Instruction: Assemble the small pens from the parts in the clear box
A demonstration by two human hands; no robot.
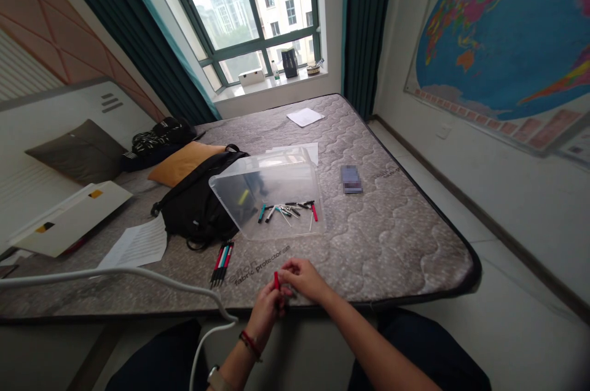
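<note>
Near the bed's front edge, my left hand (268,304) is closed around a red pen barrel (276,280) that stands roughly upright. My right hand (305,280) is beside it, fingers pinched together close to the barrel's upper end; what lies between those fingertips is hidden. Left of my hands, several assembled pens (222,263) in red, teal and black lie side by side on the mattress. Beyond them a clear plastic box (230,197) rests on its side, its opening towards me. Loose pen parts (290,211), such as barrels, caps and thin white refills, are scattered inside it.
A black backpack (198,200) leans against the box's left side. A phone-like blurred object (351,179) lies to the right, and paper (305,117) farther back. A white cable (184,283) crosses the front left. The mattress edge (415,299) runs just before my knees.
</note>
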